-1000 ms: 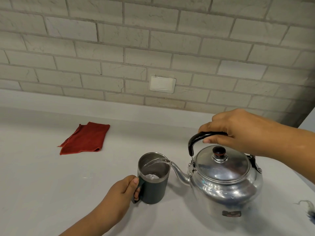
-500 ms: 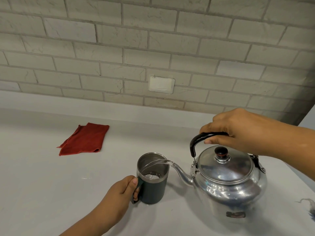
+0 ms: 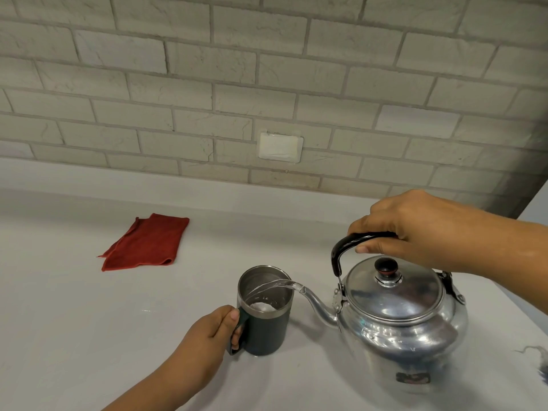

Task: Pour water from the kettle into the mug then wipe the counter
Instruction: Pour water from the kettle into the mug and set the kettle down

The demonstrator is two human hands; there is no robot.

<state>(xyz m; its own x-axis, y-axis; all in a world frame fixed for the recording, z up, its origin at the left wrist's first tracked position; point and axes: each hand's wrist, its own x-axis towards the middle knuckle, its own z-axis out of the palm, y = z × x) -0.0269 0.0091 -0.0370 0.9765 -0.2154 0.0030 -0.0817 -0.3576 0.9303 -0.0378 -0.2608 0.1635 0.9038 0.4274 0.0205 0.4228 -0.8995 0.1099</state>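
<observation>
The kettle (image 3: 397, 318) is tilting left, spout over the mug (image 3: 264, 312), water arcing in. The right hand (image 3: 415, 229) is gripping its black handle; the left hand (image 3: 207, 336) is clasping the mug's handle. Bare table (image 3: 74, 321) is lying left, the red cloth (image 3: 146, 243) farther back. The kettle's far side is sitting hidden.

1 kettle (image 3: 397, 315), 1 mug (image 3: 265, 327), 1 red cloth (image 3: 146, 243), 2 hands (image 3: 207, 330)

I get even, soft light, moderately bright. Faint shadows on the bench (image 3: 89, 336). Glare patches on the kettle (image 3: 394, 310) lid and body. Brick wall (image 3: 207, 69) lines bow from wide-angle distortion. Right corner dims. Smeared blur at lower right edge; centre is sharp.
</observation>
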